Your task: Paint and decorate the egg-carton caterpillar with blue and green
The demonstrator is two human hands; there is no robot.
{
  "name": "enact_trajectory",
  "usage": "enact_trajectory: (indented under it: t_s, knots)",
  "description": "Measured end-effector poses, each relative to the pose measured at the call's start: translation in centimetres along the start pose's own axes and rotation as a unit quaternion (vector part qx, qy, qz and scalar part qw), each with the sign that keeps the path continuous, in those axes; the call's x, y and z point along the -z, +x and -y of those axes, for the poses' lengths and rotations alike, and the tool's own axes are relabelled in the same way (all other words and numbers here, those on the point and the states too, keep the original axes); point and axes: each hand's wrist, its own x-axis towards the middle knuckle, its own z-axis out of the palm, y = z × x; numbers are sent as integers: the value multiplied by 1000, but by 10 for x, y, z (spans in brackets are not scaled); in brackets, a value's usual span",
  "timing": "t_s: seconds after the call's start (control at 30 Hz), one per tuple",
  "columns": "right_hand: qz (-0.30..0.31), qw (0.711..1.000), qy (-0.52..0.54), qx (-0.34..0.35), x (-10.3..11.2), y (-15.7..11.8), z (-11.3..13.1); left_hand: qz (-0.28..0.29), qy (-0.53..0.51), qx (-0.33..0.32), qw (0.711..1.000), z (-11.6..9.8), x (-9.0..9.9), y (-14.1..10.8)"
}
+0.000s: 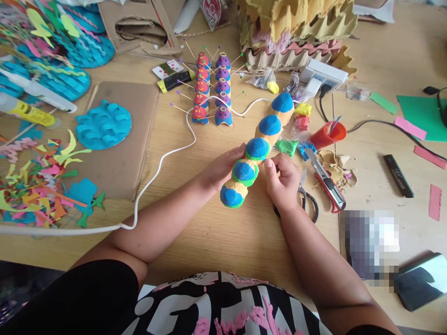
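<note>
My left hand (228, 170) grips a strip of egg carton (240, 190) from its left side, with its fingers partly hidden behind it. The strip has several yellow-tan cups in a row, each topped with a blue clay cap (257, 149). Green clay edges the caps of the three nearest cups; the two far caps are plain blue. Beside the third cup, my right hand (284, 179) is closed, thumb tip against the cup's lower right edge. Whatever its curled fingers pinch is too small to make out. Scissors (310, 204) lie under the right wrist.
Finished red figures (200, 114) and purple figures (223, 115) with pins stand in two rows behind. A white cable (160, 163) crosses the left side. A utility knife (324, 181), a red cup (328, 134) and green clay (287, 147) lie right. Paper scraps (45, 186) cover the left.
</note>
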Motion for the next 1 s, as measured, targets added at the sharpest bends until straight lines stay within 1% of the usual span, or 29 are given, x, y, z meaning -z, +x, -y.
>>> enact_trajectory:
  t_s: [0.17,0.3,0.43,0.57,0.67,0.9,1.0]
  knots:
    - [1,999,39,6,1,-2,0,-7,-23,9,1000,0,-4,-3]
    - [3,999,33,16,0,-2,0,-14,-19,-1,1000,2,-6,-3]
    - [-3,1000,20,16,-1,-1,0,-4,-17,-1,1000,3,-3,1]
    - [15,999,46,5,1,-1,2,13,-5,11,1000,3,1,2]
    - [17,998,61,-5,2,-1,3,9,2,17,1000,3,2,3]
    - [8,1000,14,-9,1,-2,2,-5,-5,17,1000,4,-1,3]
    - [4,1000,13,-5,1,-2,2,-3,-4,27,1000,3,-1,2]
